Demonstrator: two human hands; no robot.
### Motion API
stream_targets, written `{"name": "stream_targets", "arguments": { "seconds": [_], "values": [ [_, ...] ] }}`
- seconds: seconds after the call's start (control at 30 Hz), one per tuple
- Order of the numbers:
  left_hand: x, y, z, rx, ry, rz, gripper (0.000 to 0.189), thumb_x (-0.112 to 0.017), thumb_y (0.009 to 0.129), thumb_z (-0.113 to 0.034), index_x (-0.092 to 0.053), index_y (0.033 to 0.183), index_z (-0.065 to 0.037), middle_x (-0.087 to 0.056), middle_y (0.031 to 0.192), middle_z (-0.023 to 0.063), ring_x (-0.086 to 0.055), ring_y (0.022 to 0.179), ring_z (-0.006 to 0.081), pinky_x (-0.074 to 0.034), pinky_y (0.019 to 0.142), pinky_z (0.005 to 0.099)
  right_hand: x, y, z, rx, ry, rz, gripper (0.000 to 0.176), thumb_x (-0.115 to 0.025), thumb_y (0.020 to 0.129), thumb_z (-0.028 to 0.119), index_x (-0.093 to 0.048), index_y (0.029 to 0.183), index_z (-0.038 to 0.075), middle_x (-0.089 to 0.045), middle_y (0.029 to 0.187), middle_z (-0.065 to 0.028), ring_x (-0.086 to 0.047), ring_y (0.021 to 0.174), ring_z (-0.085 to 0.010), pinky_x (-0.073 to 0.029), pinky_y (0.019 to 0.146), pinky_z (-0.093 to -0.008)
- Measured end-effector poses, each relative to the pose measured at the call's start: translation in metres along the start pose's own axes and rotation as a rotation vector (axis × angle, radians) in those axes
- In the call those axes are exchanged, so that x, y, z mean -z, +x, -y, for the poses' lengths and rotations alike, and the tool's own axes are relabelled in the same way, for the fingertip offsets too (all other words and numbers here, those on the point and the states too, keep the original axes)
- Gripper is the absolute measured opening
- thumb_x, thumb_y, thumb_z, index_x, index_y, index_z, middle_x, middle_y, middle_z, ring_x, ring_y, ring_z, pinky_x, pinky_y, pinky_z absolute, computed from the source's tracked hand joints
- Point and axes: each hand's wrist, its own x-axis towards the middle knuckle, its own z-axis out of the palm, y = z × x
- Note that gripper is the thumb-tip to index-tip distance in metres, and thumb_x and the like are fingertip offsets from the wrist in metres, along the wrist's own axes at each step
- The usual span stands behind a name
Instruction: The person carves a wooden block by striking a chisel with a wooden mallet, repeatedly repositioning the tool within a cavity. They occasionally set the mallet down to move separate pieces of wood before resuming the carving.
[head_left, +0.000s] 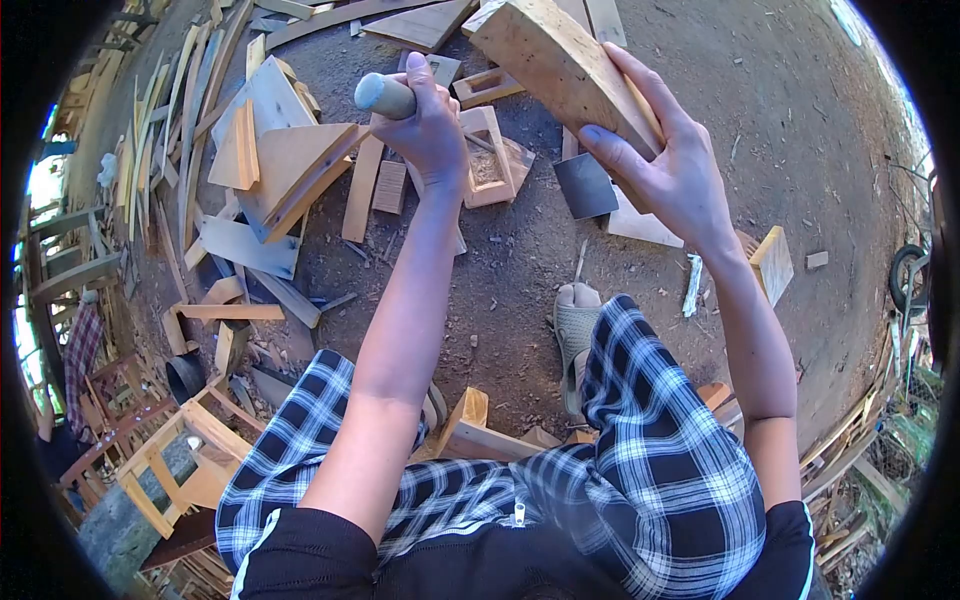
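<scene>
My left hand (432,125) is closed around a thick grey rounded handle (386,97). Its butt end points left, and whatever is on the other end is hidden behind my fist. In my right hand (665,160), a thick light-brown wooden block (560,68) is gripped between thumb and fingers, raised and tilted above the ground. Below and between the two hands lie a small rectangular wooden frame (487,165) and a dark square plate (586,185). A short wooden block (390,187) rests on the soil beneath my left wrist.
Wedge-shaped boards (290,175) and long thin strips (150,140) are piled at the left. A wooden frame structure (150,490) stands at lower left, near a dark cup-like container (185,378). My sandalled foot (575,335) is on the dirt ground (800,130). More wood offcuts (772,265) lie right.
</scene>
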Motion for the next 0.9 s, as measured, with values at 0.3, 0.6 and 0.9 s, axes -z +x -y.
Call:
{"name": "stream_targets", "arguments": {
  "seconds": [0.3,0.6,0.9],
  "values": [
    [-0.004,-0.004,0.022,-0.219,0.322,-0.007,0.029,-0.068,0.091,-0.02,-0.054,0.073,-0.002,-0.059,0.062,0.0044,-0.056,0.049,0.012,-0.045,0.047,0.0262,0.007,0.02,0.031,0.052,0.162,-0.031,0.072,-0.072,0.08,0.05,-0.049,0.138,0.014,-0.069,0.102,-0.0197,-0.071,0.087,-0.0283,-0.057,0.076,-0.0392],
    [-0.019,-0.029,0.013,-0.475,0.452,0.153,0.017,-0.071,0.076,-0.009,-0.057,0.08,0.0,-0.064,0.071,0.012,-0.065,0.065,0.0188,-0.049,0.06,0.0319,-0.001,0.047,0.048,0.382,-0.172,0.021,0.067,-0.075,0.078,0.041,-0.053,0.136,0.018,-0.07,0.095,-0.0179,-0.071,0.081,-0.0308,-0.058,0.074,-0.0379],
    [-0.016,-0.027,0.015,-0.458,0.449,0.183,0.016,-0.069,0.081,-0.01,-0.061,0.086,0.003,-0.068,0.077,0.0062,-0.067,0.075,0.0163,-0.051,0.065,0.0292,-0.005,0.04,0.044,0.345,-0.087,0.024,0.066,-0.072,0.081,0.032,-0.049,0.142,0.022,-0.07,0.098,-0.0203,-0.07,0.08,-0.0299,-0.055,0.075,-0.0412]
  ]
}}
